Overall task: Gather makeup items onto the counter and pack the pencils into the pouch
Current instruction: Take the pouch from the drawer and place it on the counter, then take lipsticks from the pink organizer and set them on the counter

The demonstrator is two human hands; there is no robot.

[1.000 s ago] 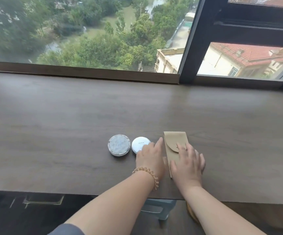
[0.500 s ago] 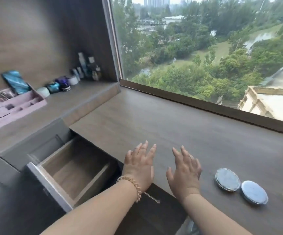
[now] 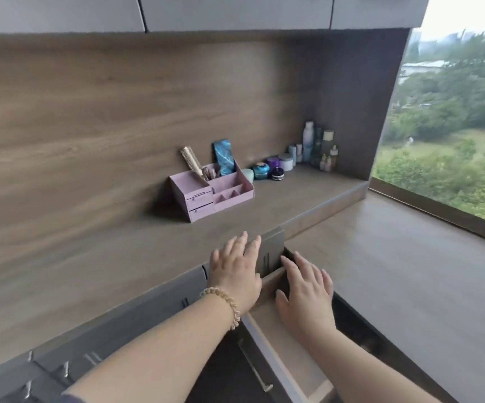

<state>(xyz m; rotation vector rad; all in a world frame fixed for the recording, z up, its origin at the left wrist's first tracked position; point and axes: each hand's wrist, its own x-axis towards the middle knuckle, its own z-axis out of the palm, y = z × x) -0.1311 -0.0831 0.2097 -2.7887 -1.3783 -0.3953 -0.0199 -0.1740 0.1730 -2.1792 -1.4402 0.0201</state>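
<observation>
Left hand flat and empty above open wooden drawer, right hand likewise spread, holding nothing, pink makeup organizer far on the surface, jars right of it

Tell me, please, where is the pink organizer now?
In the head view the pink organizer stands on the raised shelf against the wooden back wall, left of the row of small jars and beyond both hands.
</observation>
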